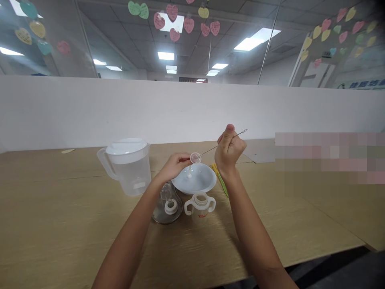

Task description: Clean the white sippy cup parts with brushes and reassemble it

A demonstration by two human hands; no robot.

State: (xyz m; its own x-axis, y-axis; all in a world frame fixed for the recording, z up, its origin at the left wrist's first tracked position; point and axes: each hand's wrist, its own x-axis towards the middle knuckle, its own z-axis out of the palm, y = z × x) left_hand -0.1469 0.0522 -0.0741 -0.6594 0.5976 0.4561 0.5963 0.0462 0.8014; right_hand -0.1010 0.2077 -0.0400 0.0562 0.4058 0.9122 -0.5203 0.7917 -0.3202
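Observation:
My left hand (pixel 176 165) is closed on a small, clear round bottle part (pixel 195 157), holding it above a white bowl (pixel 197 182). A pale straw-like piece hangs below that part into the bowl. My right hand (pixel 230 148) is a fist, thumb up, around a thin wire brush (pixel 208 151) with a looped end. The wire slants down to the left, and its tip reaches the round part; its bristles cannot be made out. In front of the bowl stands an open two-handled baby bottle (pixel 200 206). A white collar (pixel 171 206) and a clear dome cap (pixel 166 192) lie on a metal tray (pixel 165 218).
A lidded clear pitcher (pixel 132 168) stands left of the bowl. Right of the bowl lies a yellow and green tool (pixel 221 180), partly behind my right wrist. A low white partition (pixel 144 108) runs along the table's back. The area at far right is pixelated.

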